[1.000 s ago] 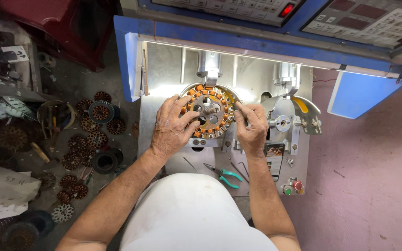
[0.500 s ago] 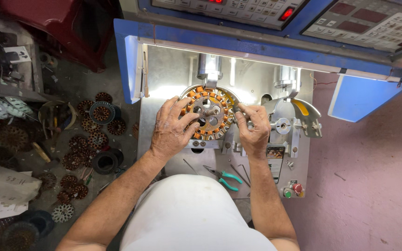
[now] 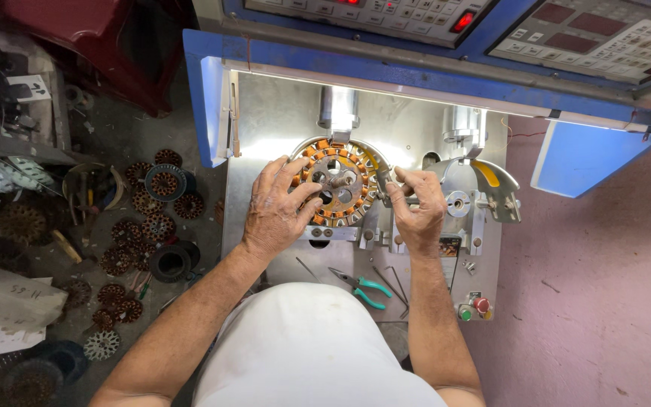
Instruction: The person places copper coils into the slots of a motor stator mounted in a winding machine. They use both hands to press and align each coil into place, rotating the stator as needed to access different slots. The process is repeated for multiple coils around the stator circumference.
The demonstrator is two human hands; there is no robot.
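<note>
A round stator with orange copper windings [image 3: 338,181] sits mounted on a metal winding machine. My left hand [image 3: 279,211] rests on the stator's left side, fingers spread over the coils. At the stator's right edge, my right hand [image 3: 417,209] has its fingers pinched together, apparently on a thin wire I cannot make out.
Green-handled pliers [image 3: 361,287] lie on the machine's steel plate [image 3: 265,113] near me. Red and green buttons [image 3: 473,308] sit at the lower right. A blue control cabinet [image 3: 386,71] rises behind. Several wound and bare stators [image 3: 141,226] lie on the floor to the left.
Both hands stay on the stator with only small finger shifts. The camera view has drifted slightly.
</note>
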